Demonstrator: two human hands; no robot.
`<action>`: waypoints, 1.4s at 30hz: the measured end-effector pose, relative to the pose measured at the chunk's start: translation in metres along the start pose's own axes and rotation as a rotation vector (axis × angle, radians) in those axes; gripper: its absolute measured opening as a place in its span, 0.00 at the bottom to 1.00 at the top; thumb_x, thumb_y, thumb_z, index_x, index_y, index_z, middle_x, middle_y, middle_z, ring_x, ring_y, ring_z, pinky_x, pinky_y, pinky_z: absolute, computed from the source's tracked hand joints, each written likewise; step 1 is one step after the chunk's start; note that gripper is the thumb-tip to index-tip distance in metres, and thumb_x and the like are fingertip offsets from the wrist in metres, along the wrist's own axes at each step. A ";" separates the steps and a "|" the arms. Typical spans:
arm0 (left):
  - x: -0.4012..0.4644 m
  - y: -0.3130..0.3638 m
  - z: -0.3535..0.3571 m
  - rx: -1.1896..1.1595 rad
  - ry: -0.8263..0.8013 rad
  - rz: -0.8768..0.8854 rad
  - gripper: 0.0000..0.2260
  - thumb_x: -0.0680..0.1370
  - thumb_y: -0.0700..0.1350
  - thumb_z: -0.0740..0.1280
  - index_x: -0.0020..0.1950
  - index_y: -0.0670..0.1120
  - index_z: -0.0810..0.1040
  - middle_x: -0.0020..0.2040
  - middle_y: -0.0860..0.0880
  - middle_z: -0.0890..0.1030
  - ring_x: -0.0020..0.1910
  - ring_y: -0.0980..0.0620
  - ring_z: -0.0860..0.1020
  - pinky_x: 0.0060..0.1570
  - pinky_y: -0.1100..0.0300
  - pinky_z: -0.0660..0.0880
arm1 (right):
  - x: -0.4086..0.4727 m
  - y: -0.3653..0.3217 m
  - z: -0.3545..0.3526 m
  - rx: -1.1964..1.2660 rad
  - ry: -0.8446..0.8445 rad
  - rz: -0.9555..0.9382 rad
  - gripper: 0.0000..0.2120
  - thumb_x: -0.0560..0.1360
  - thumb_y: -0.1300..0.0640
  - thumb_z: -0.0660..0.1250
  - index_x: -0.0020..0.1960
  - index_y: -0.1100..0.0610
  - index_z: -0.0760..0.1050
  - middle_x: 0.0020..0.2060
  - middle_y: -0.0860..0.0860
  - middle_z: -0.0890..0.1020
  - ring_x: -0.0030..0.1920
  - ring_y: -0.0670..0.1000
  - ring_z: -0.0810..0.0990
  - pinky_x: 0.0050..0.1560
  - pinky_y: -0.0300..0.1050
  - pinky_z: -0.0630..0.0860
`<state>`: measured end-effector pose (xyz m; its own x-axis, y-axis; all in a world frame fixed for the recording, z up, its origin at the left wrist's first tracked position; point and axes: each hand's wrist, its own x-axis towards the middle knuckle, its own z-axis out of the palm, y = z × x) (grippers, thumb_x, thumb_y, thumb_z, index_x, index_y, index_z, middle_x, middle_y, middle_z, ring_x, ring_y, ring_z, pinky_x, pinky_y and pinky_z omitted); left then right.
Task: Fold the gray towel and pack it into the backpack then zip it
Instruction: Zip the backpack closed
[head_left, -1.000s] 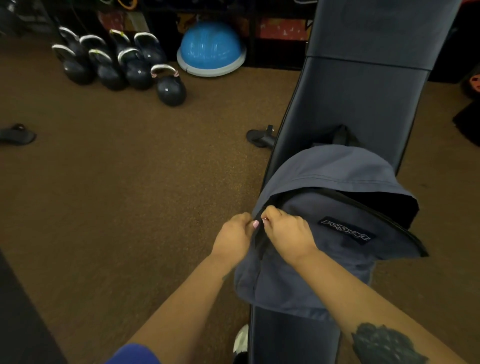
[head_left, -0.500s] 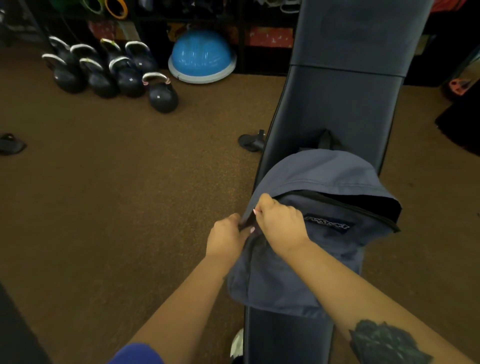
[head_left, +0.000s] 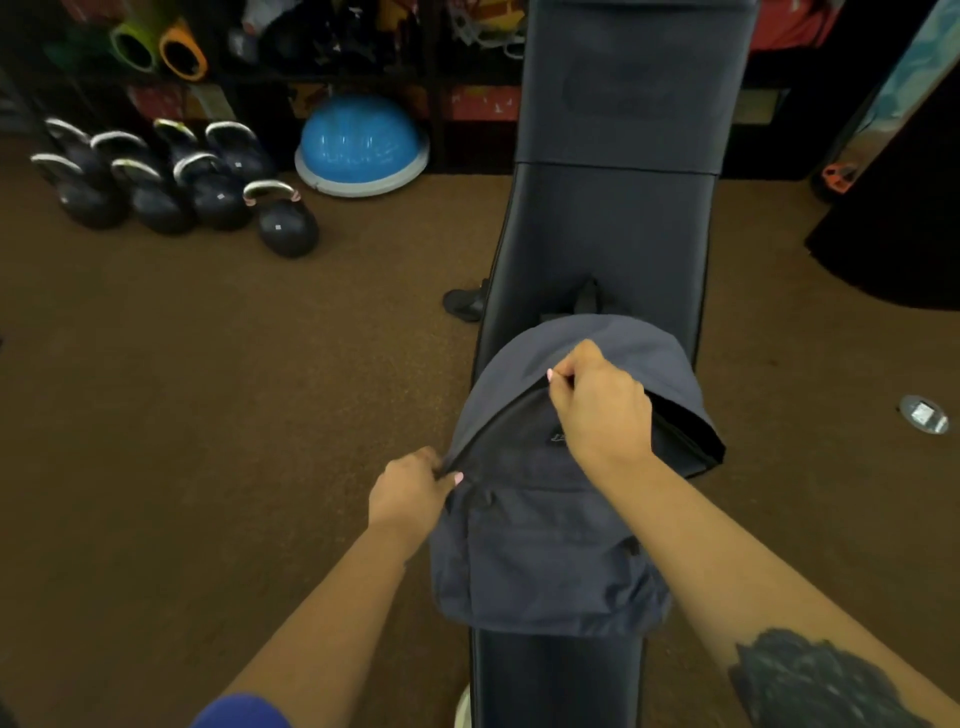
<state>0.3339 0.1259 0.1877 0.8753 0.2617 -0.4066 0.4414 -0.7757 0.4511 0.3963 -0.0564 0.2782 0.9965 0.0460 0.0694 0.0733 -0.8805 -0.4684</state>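
A slate-blue backpack (head_left: 540, 551) lies on a dark padded bench (head_left: 613, 228), front pocket toward me. My left hand (head_left: 410, 493) pinches the fabric at the lower left end of the main zipper. My right hand (head_left: 597, 410) is closed on the zipper pull near the top of the bag's curve. The zipper is shut along the left side, from my left hand up to my right. To the right of my right hand the opening still gapes dark. The gray towel is not visible.
Several black kettlebells (head_left: 171, 182) and a blue balance dome (head_left: 361, 145) stand at the back left by dark shelves. A dark sandal (head_left: 465, 301) lies beside the bench. A small silver floor plate (head_left: 924, 413) sits at the right. Brown carpet surrounds the bench.
My right hand has slid up and right along the zipper track, closing the left side. My left hand stayed at the zipper's lower end, gripping the fabric.
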 end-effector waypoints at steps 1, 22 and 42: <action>-0.001 0.000 -0.001 0.011 -0.006 -0.004 0.12 0.75 0.53 0.67 0.45 0.46 0.73 0.45 0.44 0.81 0.45 0.42 0.80 0.41 0.55 0.75 | 0.000 0.004 -0.003 0.033 0.019 0.024 0.09 0.79 0.53 0.61 0.48 0.59 0.71 0.37 0.55 0.80 0.37 0.57 0.79 0.32 0.47 0.67; 0.007 0.145 -0.040 0.233 0.223 0.642 0.12 0.78 0.48 0.63 0.61 0.48 0.78 0.54 0.47 0.80 0.54 0.47 0.78 0.47 0.54 0.74 | 0.000 0.012 -0.011 0.310 0.023 0.244 0.07 0.77 0.52 0.64 0.47 0.56 0.72 0.37 0.53 0.81 0.38 0.53 0.80 0.36 0.51 0.76; 0.012 0.143 -0.044 0.204 0.101 0.538 0.10 0.77 0.45 0.66 0.56 0.44 0.80 0.55 0.44 0.80 0.54 0.45 0.78 0.52 0.52 0.74 | -0.001 0.101 -0.032 0.615 0.204 0.688 0.08 0.78 0.57 0.64 0.46 0.62 0.75 0.33 0.58 0.80 0.15 0.41 0.74 0.21 0.26 0.66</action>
<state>0.4165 0.0430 0.2822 0.9848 -0.1541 -0.0801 -0.1089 -0.9070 0.4069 0.4012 -0.1608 0.2586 0.8067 -0.5259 -0.2695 -0.4621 -0.2772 -0.8424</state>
